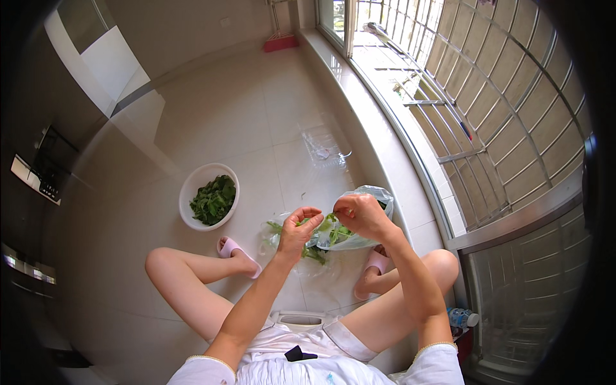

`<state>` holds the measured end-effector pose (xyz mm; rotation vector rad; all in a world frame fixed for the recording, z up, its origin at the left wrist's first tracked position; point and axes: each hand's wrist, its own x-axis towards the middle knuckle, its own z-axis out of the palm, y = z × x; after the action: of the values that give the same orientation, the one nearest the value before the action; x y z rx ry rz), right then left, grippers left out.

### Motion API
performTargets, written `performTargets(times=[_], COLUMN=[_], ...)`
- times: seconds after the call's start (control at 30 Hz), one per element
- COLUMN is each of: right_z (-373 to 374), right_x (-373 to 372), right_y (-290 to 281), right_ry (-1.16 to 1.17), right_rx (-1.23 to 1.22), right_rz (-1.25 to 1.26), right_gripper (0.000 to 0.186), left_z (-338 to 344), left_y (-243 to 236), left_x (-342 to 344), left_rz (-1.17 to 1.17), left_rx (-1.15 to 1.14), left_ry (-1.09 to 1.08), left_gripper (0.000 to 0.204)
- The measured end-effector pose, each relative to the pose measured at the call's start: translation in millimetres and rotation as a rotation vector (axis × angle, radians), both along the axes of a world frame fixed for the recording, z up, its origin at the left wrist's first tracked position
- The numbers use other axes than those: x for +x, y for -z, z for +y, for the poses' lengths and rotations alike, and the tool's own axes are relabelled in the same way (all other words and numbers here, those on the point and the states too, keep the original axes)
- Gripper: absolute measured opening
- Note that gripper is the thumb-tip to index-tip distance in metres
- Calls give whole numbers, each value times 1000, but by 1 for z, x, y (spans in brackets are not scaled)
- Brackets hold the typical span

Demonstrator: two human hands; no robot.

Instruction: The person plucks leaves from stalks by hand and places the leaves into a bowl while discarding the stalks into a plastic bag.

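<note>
Green, slender leafy sprig (331,219) | right grip (363,217): pinching it | left grip (298,233): closure unclear

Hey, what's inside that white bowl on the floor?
The white bowl holds a heap of dark green leaves. Only the heap's surface shows; whatever lies beneath is covered.

Pale glossy tiles covered the floor (218,115), and a red broom or dustpan (280,43) stood by the far wall (186,25). Along the right ran a pale ledge (378,119) beside a window frame (348,29), with a metal grille (462,155) beyond. A bottle (459,317) with a white cap was at lower right, partly hidden
</note>
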<state>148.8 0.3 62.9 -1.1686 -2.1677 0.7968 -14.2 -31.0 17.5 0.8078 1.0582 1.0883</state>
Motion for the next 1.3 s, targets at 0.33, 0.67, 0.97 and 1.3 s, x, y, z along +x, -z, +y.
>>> performTargets(times=[0.33, 0.67, 0.97, 1.3], right_z=[-7, -14, -13, -14], right_x=[-4, -19, -31, -32], right_y=[6, 23, 26, 32], right_ry=[-20, 157, 267, 256], right_rx=[81, -178, -509, -453], right_rz=[-114, 115, 313, 324], right_gripper=[10, 12, 17, 16], left_z=[-3, -5, -16, -20], left_y=[5, 11, 13, 7], left_x=[-4, 1, 4, 5], left_rz=[249, 37, 143, 136], left_rx=[149, -81, 38, 87], left_ry=[149, -102, -203, -225], left_gripper=[11, 10, 13, 11])
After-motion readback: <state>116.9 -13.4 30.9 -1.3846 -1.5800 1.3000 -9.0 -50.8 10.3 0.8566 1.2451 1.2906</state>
